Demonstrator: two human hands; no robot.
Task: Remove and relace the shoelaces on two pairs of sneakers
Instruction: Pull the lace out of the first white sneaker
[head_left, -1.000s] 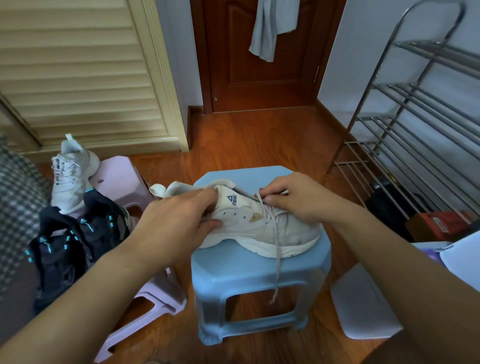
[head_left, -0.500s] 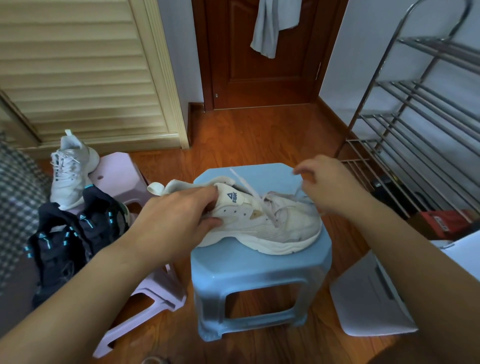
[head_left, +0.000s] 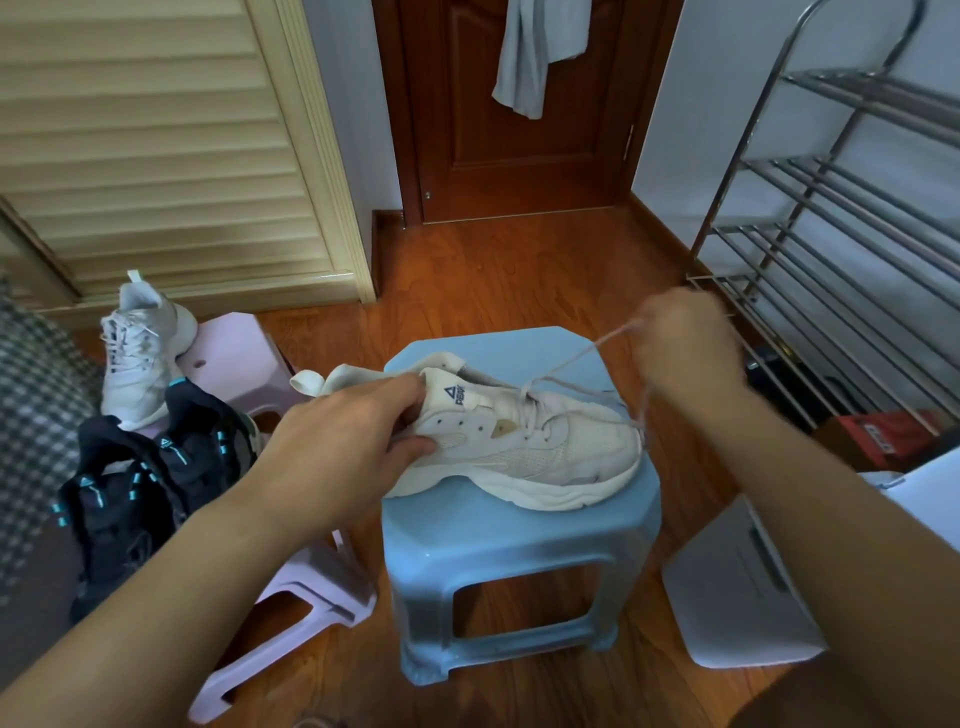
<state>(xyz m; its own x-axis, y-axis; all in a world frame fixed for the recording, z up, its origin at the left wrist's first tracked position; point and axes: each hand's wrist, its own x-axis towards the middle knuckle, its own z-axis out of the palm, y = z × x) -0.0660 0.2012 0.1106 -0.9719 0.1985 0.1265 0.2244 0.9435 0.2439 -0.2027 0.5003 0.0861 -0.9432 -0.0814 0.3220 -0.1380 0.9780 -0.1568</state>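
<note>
Nearest the camera, two bare forearms are reaching in from the lower corners. The left hand (head_left: 343, 447) is gripping the heel end of the white sneaker (head_left: 524, 447), fingers over the collar and thumb on the side, and is steadying it on top of the blue stool (head_left: 519, 566). The right hand (head_left: 685, 348) is pinching the shoelace (head_left: 576, 364) in curled fingers, above and to the right of the toe.

Change: one second ago this hand was lying on the eyelets with the lace end dangling over the stool's front; it is now raised away from the shoe, and the lace is running taut from the upper eyelets up to the pinch, with a looser strand trailing down past the toe. Judged from this, a length is being drawn out of the eyelets, so unlacing of this shoe is under way; crossings near the toe appear still threaded.

Further left, the pair of black sneakers (head_left: 140, 483) and the second white sneaker (head_left: 140, 348), still laced, are resting at the pink stool (head_left: 239, 353). At the right, a metal shoe rack (head_left: 841, 249) is standing against the wall. Farthest back is a wooden door (head_left: 524, 156).
</note>
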